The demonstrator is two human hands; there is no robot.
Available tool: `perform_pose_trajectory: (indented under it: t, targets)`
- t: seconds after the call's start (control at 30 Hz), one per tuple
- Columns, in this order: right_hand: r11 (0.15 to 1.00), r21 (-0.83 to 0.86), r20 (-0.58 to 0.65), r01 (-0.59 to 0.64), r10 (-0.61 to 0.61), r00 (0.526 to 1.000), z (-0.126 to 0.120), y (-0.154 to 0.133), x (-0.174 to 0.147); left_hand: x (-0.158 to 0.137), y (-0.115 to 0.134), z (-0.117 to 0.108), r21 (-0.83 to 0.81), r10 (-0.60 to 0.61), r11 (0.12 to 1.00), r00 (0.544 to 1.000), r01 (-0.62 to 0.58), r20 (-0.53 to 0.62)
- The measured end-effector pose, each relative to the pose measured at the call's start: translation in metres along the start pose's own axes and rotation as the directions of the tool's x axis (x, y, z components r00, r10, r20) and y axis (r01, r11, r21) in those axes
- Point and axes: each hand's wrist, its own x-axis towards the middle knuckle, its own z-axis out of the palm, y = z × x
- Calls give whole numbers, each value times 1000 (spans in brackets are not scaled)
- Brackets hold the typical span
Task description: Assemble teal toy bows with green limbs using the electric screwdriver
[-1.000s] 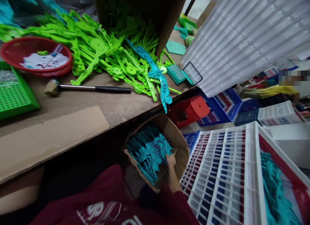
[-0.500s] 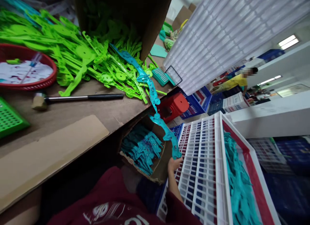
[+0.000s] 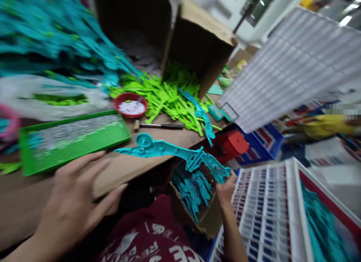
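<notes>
My right hand (image 3: 225, 188) grips one end of a long, curved teal plastic part (image 3: 172, 150). That part reaches leftward across the table edge, with a round disc near its far tip. Over the near side of the table, my left hand (image 3: 81, 190) has its fingers apart and holds nothing. A cardboard box of teal parts (image 3: 193, 190) stands below the held part. Another teal part (image 3: 199, 109) lies over the heap of lime-green plastic parts (image 3: 163, 98), its end jutting past the table edge.
A hammer (image 3: 160, 126), a red basket (image 3: 145, 108) and a green tray (image 3: 124, 131) lie on the table. Teal parts (image 3: 56, 32) are piled behind. White crates (image 3: 265, 202) stand at right, near a red stool (image 3: 238, 141). A person in yellow (image 3: 327, 126) is farther off.
My left hand has come into view from the lower left. In my right hand, the teal part has swung from pointing up to pointing left. The view has shifted left.
</notes>
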Motion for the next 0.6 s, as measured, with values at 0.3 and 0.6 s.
perform_pose_trajectory:
  t: [0.3,0.6]
  targets:
    - [907,198,334,371,-418,845,30,-188,15,-25,-4,20,-688,-527,94,622,719,579]
    - [748,407,685,524,-630,367,55,-238,26,9,-91,-50,-813,-495,-500,673,297,550]
